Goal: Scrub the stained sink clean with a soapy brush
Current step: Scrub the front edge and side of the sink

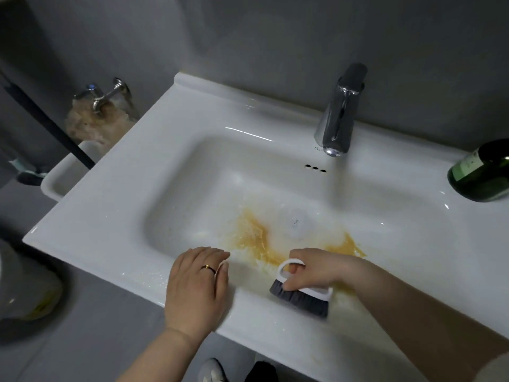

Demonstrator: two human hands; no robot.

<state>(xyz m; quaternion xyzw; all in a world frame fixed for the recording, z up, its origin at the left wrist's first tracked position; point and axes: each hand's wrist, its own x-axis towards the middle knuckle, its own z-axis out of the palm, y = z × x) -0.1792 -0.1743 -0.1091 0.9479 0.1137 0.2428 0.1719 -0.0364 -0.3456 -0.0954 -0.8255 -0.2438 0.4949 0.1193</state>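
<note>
Left hand (196, 288): flat, released, on sink (115, 205) rim. Right hand (316, 271): grasping brush (303, 297), bristles down, just beside orange stain (259, 235); faucet (337, 117) beyond.

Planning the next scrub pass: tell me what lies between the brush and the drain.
In the head view, orange-yellow stain smeared across the basin floor lies between brush and drain.

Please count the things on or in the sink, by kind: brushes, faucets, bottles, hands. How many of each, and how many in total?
Brushes: 1, the brush, held by the right hand
Faucets: 1, the faucet
Bottles: 1, the green bottle, lying on its side
Hands: 2, counting the left hand resting on the sink rim
Total: 5
</note>
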